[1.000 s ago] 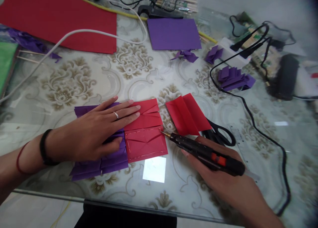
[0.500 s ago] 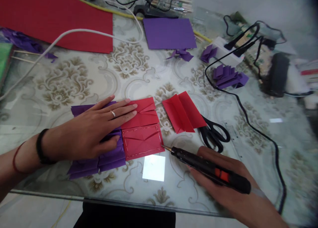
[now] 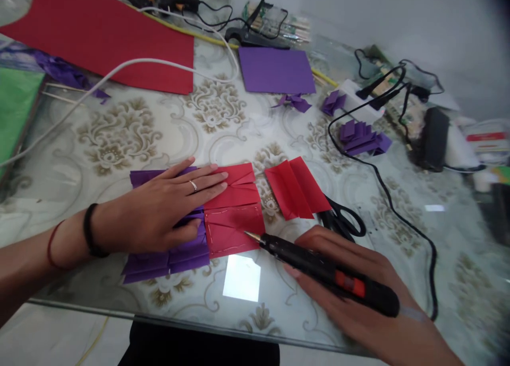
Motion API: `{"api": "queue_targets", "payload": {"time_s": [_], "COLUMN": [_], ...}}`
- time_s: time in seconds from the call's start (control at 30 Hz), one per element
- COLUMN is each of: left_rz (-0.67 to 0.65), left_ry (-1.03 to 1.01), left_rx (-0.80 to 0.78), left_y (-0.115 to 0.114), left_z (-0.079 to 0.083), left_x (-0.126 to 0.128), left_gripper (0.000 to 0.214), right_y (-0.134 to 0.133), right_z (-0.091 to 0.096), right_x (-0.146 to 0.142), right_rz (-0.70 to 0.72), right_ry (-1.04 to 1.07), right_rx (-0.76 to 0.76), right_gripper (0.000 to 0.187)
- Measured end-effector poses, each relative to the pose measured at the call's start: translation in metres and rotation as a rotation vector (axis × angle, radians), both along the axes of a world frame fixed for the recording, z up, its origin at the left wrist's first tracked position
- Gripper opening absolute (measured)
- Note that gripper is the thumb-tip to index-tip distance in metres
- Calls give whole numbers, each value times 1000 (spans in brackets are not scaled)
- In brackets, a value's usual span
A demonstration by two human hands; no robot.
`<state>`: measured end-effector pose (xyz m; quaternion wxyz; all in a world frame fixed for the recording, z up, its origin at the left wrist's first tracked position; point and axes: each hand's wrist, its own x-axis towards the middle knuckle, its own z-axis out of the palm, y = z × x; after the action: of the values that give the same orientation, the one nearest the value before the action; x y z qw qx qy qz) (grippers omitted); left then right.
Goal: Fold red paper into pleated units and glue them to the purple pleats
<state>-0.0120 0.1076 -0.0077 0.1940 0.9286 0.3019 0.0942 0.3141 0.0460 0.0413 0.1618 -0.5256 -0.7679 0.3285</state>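
My left hand point(image 3: 159, 212) lies flat with fingers stretched over joined folded paper pieces, purple paper point(image 3: 183, 254) on the left and red paper point(image 3: 233, 196) on the right. A line of glue runs around the edges of the lower red square point(image 3: 227, 233). My right hand point(image 3: 350, 281) is wrapped round a black glue gun point(image 3: 319, 265) with a red part on its body. Its metal nozzle is over the right part of that square; I cannot tell if it touches. Beyond it, a separate folded red paper point(image 3: 297, 188) partly covers black-handled scissors point(image 3: 345, 220).
Large red sheets point(image 3: 119, 42) and a purple sheet point(image 3: 277, 71) lie at the back. Purple folded pieces point(image 3: 362, 137) rest near a white power strip point(image 3: 358, 98). A black cord point(image 3: 394, 188) runs down the right side, and a white cable point(image 3: 131, 63) crosses the left.
The nozzle has moved left, from the square's right edge to over its inner part. My left hand keeps its place on the paper. The whole view has shifted slightly.
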Motion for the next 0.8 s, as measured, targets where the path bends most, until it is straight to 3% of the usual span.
{"api": "queue_targets", "payload": {"time_s": [0.1,0.27,0.47,0.8], "left_rz": [-3,5,13,4], "left_ry": [-12,-10,-6,15], "left_rx": [-4,-34,-51,-53], "left_y": [-1,-1,-2,-1], "left_z": [0,1,3,3], "left_x": [1,1,3,3], "left_gripper": [67,67,67,67], "right_y": [11,21,25,21], "right_z": [1,-8,-16,-14], "right_x": [-22,-41,-45,-40], "right_rz": [104,135,170,150], "right_ry": [34,16,8,-12], "right_rx": [-8,29,25,84], "right_gripper": [11,17,21,20]}}
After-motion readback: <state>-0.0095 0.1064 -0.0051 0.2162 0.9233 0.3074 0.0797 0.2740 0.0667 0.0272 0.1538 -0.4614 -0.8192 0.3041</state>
